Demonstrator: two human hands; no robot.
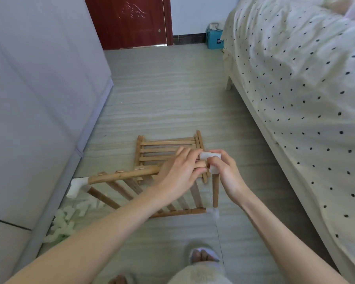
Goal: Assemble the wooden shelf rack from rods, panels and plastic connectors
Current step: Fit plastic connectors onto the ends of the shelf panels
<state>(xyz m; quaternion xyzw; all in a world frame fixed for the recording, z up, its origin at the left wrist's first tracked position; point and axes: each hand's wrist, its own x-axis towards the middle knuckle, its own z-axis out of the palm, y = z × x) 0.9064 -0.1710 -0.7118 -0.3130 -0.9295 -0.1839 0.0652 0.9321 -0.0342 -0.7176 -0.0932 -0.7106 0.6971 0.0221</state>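
A slatted wooden panel (119, 188) is held up off the floor, tilted, with a white plastic connector (78, 184) on its left corner. My left hand (178, 171) grips the right end of the panel's upper rail. My right hand (223, 171) pinches a white plastic connector (210, 156) at that same corner. A short wooden rod (215, 191) hangs straight down from this connector. More slatted panels and rods (164, 149) lie stacked flat on the floor behind my hands.
A grey wardrobe (39, 99) stands on the left and a bed with a dotted cover (305, 89) on the right. Pale foam scraps (70, 218) lie by the wardrobe's base. My slippered foot (203, 256) is at the bottom. A red door (131, 21) is ahead.
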